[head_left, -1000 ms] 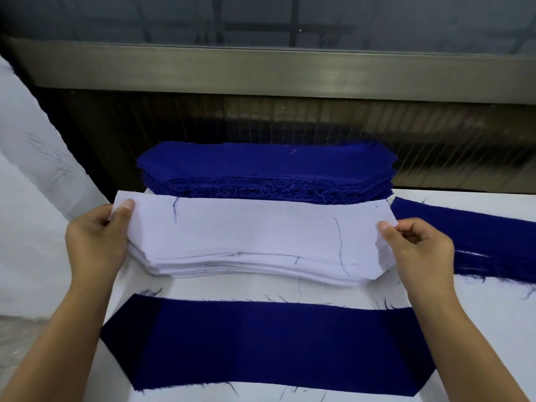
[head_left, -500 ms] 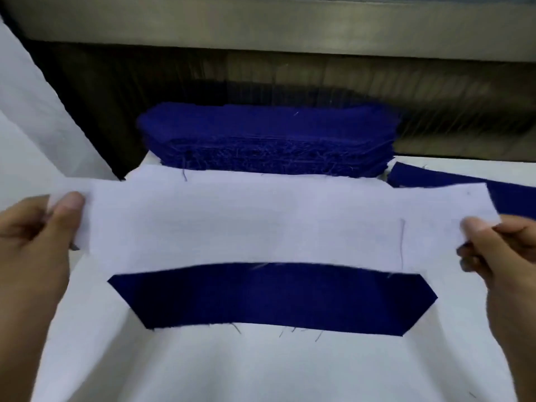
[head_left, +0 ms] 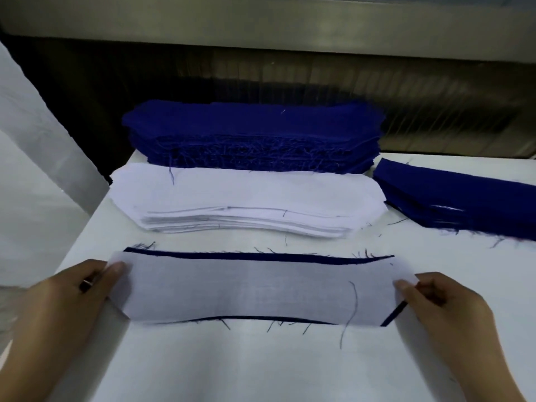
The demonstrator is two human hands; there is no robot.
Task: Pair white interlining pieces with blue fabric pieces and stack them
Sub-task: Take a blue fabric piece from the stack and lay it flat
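A white interlining piece [head_left: 255, 291] lies over a single blue fabric piece [head_left: 261, 256] near the table's front; only thin blue edges show above, below and at the right corner. My left hand [head_left: 72, 297] pinches the interlining's left end, thumb on top. My right hand [head_left: 443, 309] pinches its right end. Behind it sits a stack of white interlining pieces [head_left: 246, 198], and behind that a thick stack of blue fabric pieces [head_left: 252, 134].
A low pile of blue pieces [head_left: 458, 198] lies at the right on the white table [head_left: 261, 367]. White sheeting [head_left: 37, 175] hangs at the left. A dark gap and a metal rail [head_left: 261, 21] run along the back. Loose blue threads litter the table.
Both hands lifted the top interlining piece off the white stack, carried it toward me and lowered it onto the single blue piece, which is now almost fully covered.
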